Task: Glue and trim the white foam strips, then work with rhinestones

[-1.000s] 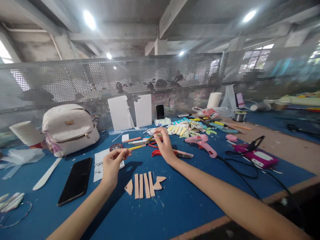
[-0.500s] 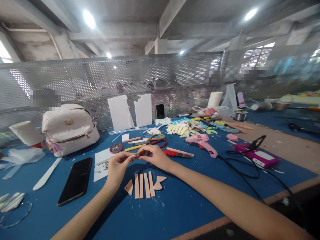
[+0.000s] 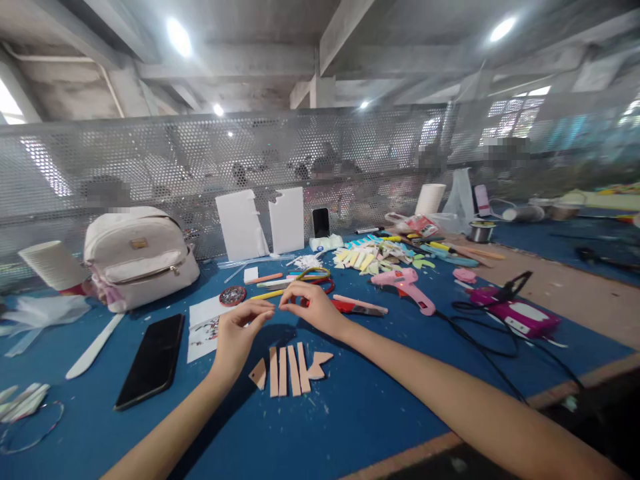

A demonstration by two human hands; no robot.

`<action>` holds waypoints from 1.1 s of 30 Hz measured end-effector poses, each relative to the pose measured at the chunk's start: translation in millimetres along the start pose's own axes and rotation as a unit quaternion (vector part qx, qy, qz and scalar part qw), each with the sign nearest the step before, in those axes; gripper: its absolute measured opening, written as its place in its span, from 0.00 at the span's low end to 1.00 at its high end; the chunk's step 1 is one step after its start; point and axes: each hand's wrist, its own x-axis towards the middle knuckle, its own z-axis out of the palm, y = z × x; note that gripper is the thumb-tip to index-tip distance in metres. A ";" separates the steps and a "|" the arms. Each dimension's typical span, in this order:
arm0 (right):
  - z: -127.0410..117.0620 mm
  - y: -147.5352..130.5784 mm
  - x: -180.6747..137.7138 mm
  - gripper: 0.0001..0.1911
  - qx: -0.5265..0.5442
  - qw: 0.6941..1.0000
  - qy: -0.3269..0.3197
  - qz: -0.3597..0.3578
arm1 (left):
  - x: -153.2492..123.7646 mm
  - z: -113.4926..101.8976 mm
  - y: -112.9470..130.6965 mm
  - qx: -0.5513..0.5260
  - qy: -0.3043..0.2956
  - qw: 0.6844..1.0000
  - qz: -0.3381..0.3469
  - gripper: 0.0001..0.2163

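Left hand (image 3: 235, 335) and right hand (image 3: 316, 308) almost fingertip to fingertip over a messy blue table (image 3: 360, 413)
Fingers curled, can't tell if either's pinching anything. Peach strips (image 3: 283, 375) lie just below; right hand half-blocks a red-handled cutter (image 3: 354, 307), pink glue gun (image 3: 409, 288) beyond.

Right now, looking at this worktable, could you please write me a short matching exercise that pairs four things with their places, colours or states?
Things:
1. Glue gun
2. Backpack
3. Strips
4. Paper

Descriptions:
A. White, partly hidden by the left hand
B. Laid side by side in a row
C. Pink, towards the right of the picture
D. Pale, standing upright towards the left

Right pairs: 1-C, 2-D, 3-B, 4-A.
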 end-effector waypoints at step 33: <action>21.9 55.1 39.5 0.04 0.014 0.999 -0.003 0.031 | 114.8 -116.5 -73.7 0.480 -0.213 0.851 -0.008 0.11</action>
